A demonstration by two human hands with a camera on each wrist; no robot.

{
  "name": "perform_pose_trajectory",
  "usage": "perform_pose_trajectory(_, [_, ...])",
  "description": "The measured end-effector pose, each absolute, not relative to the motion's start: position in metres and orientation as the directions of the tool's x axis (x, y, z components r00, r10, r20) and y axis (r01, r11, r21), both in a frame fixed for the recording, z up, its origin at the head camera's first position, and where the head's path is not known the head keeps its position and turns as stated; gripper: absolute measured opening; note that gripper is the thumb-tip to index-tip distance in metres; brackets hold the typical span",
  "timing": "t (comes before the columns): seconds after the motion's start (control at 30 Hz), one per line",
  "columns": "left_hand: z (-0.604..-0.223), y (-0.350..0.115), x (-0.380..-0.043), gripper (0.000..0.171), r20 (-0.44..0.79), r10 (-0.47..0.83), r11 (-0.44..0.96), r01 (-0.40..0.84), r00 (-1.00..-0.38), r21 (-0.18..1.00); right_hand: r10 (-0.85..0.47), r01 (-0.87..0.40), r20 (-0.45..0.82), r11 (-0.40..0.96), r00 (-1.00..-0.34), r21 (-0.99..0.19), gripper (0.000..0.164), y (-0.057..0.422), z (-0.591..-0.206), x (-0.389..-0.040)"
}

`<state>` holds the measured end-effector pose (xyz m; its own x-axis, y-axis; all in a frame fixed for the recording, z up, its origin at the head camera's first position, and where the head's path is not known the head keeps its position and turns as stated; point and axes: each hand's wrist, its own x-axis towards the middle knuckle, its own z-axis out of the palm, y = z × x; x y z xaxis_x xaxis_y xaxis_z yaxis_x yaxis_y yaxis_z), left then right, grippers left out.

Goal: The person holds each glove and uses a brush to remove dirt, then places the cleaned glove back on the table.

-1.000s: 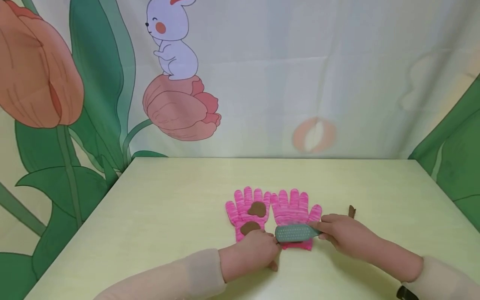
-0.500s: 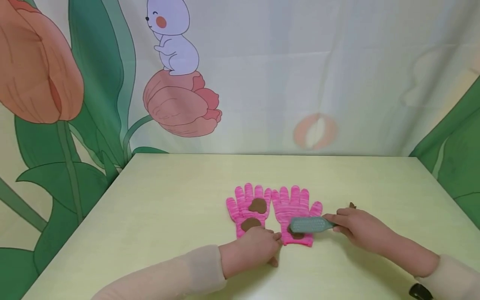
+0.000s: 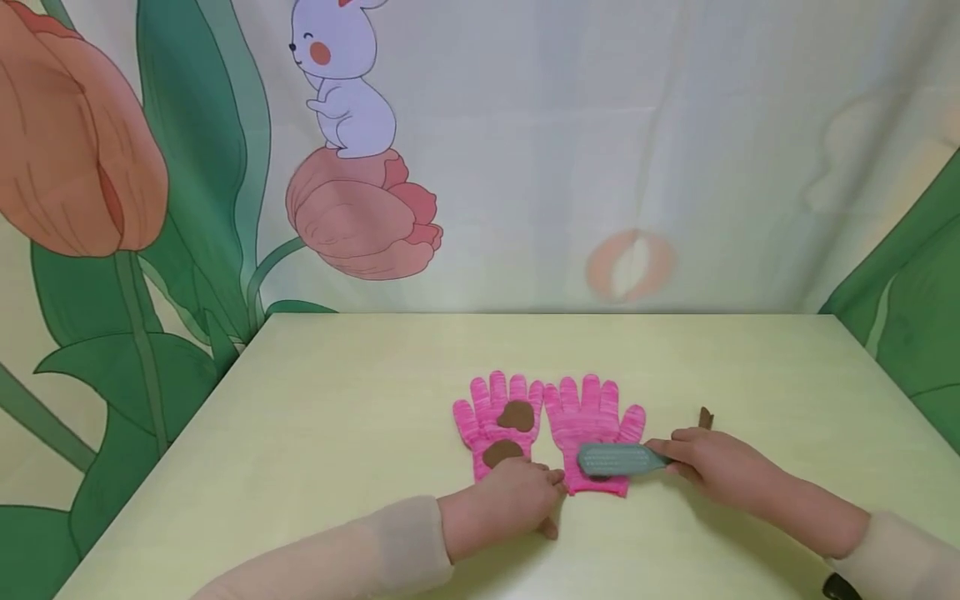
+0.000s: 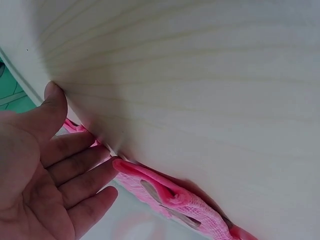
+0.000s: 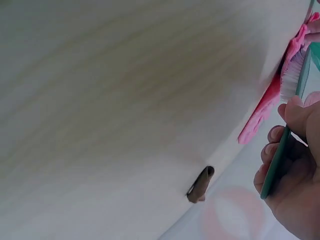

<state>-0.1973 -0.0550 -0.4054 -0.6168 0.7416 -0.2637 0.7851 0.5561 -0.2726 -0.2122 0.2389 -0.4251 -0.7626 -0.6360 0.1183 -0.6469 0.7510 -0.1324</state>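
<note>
Two pink knit gloves lie side by side on the table. The left glove (image 3: 480, 421) bears two brown patches (image 3: 516, 415). On the right glove (image 3: 588, 421), a brown patch near the cuff is mostly hidden by a green brush (image 3: 618, 459). My right hand (image 3: 723, 467) grips the brush by its handle, and its white bristles (image 5: 291, 77) face the glove in the right wrist view. My left hand (image 3: 506, 504) covers part of the left glove's cuff. In the left wrist view its fingers are fairly straight, with fingertips at the right glove's cuff (image 4: 170, 192).
A small brown curled piece (image 3: 706, 417) lies on the table (image 3: 337, 417) just beyond my right hand. A printed curtain (image 3: 510, 167) with tulips and a rabbit hangs behind the table's far edge.
My right hand has drawn the brush to the right along the right glove's cuff, then lowered it back over the brown patch. The left hand has stayed nearly in place.
</note>
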Motion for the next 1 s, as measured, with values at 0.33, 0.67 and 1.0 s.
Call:
perform_pose_trajectory(0.33, [-0.409, -0.057, -0.195, 0.059, -0.249, 0.747, 0.549, 0.783, -0.616, -0.29, -0.612, -0.633, 0.173, 0.765, -0.772, -0.119, 0.031, 0.235, -0.409, -0.209])
perform_pose_trajectory(0.67, [-0.412, -0.052, -0.196, 0.061, -0.248, 0.752, 0.533, 0.784, -0.611, -0.318, -0.656, -0.662, 0.096, 0.73, -0.749, -0.17, 0.033, 0.223, -0.423, -0.211])
perform_pose_trajectory(1.0, [-0.41, -0.054, -0.199, 0.059, -0.264, 0.744, 0.542, 0.785, -0.614, -0.301, -0.628, -0.633, 0.099, 0.749, -0.772, -0.193, 0.032, 0.245, -0.428, -0.213])
